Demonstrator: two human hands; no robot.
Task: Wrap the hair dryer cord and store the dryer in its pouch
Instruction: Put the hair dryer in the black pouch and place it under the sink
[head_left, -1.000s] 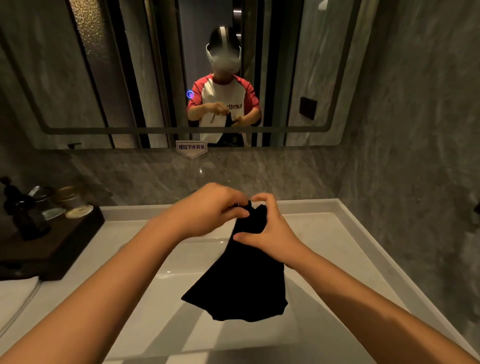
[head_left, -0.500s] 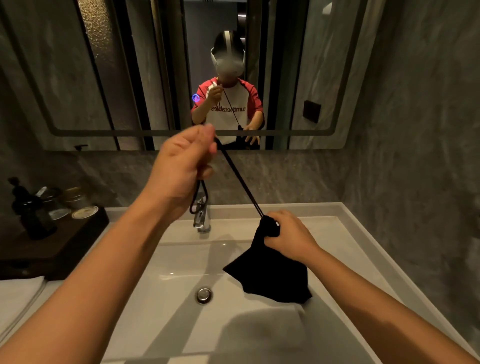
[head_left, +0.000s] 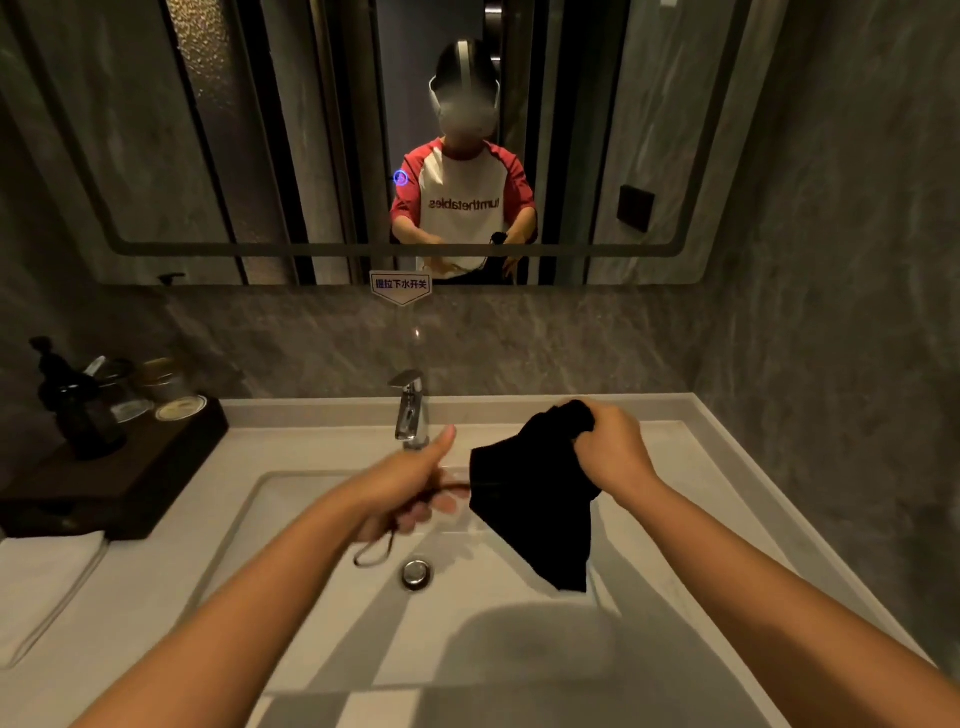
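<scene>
A black cloth pouch (head_left: 535, 514) hangs over the white sink basin (head_left: 291, 499), bunched at its top. My right hand (head_left: 610, 447) is closed around that gathered neck. My left hand (head_left: 415, 488), blurred by motion, is just left of the pouch with its thumb up and its fingers curled around the pouch's thin black drawstring (head_left: 374, 553), whose loop dangles below the hand above the drain. The hair dryer and its cord cannot be seen; whether the dryer is inside the pouch cannot be told.
A chrome faucet (head_left: 410, 410) stands at the back of the basin, the drain (head_left: 415, 573) at its middle. A dark wooden tray (head_left: 111, 478) with a pump bottle and jars sits back left, a folded white towel (head_left: 39, 582) in front of it. A mirror hangs above.
My left hand has dropped from high in front of the mirror, where it pulled the drawstring taut, down beside the pouch. The string hangs slack. My right hand has shifted slightly right with the pouch.
</scene>
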